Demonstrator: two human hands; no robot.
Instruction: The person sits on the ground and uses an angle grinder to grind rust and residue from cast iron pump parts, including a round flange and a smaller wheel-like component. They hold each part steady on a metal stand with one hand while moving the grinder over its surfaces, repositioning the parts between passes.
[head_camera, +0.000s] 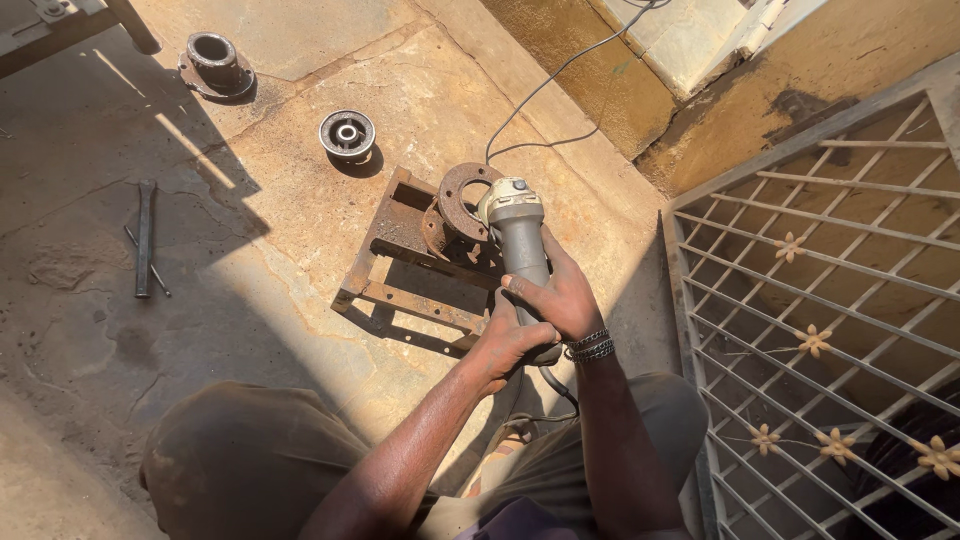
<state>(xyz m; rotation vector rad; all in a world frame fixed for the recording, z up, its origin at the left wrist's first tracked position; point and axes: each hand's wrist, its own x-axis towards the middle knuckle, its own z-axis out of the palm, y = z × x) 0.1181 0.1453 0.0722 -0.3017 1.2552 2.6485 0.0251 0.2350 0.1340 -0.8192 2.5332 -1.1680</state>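
Both hands are wrapped round a grey angle grinder (518, 240) — left hand (505, 345) gripping low on the body, right hand (560, 298) closed just above it. The grinder's head sits against a rusty round flange (462, 200) on a rusty steel frame (400, 270) — all on the concrete floor (250, 200), beside a metal grille (820, 300).

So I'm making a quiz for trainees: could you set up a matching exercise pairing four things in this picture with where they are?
Things:
1. grinder
2. rusty ring
3. flat bar
4. metal gate

Places:
A. lying on the concrete at far left
B. on the rusty frame
C. leaning at the right
D. held in both hands, left hand, right hand

Pairs: 1-D, 2-B, 3-A, 4-C
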